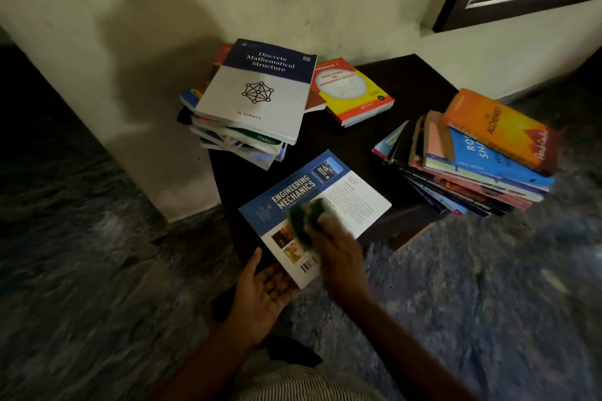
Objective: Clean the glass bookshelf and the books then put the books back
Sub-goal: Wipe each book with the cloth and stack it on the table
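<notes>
Book under work: blue-and-white "Engineering Mechanics" book, lying face up and tilted over the near edge of the dark worktop. Left hand palm up beneath its near corner, thumb raised beside the edge, palm flat; the fingers under the cover are hidden. Right hand on the cover, curled round a green cloth; both are motion-blurred. Left stack by the wall, topped by "Discrete Mathematical Structure". Yellow-red book lies just beside it, partly tucked under. Right stack is fanned at the worktop's right end, orange book on top.
</notes>
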A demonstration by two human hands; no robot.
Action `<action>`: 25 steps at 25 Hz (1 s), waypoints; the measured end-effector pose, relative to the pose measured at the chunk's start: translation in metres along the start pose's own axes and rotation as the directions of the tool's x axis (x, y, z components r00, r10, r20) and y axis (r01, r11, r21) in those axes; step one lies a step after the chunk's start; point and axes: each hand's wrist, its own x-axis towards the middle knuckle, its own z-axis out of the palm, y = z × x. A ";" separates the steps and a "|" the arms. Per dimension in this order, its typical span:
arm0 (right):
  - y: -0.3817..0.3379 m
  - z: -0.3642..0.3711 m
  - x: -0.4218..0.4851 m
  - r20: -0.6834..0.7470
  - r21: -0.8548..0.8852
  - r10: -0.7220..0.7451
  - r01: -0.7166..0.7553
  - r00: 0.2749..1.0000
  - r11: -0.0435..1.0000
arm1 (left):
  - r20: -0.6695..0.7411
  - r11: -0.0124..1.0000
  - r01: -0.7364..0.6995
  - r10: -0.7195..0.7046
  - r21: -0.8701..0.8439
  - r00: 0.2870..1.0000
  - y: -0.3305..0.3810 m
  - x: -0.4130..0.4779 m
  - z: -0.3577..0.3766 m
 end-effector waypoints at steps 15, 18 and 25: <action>-0.023 -0.123 0.063 -0.016 0.614 0.264 -0.199 0.965 0.764 | 0.103 0.828 -0.356 0.347 0.434 0.932 0.051 -0.004 0.057; -0.027 -0.142 0.065 -0.079 0.610 0.227 -0.133 0.971 0.781 | 0.225 0.672 -0.538 0.500 0.508 0.837 0.058 -0.026 0.077; -0.050 -0.204 0.093 -0.352 0.610 0.177 0.082 0.919 0.788 | 0.567 -0.164 -0.830 0.797 0.533 0.207 0.113 -0.072 0.157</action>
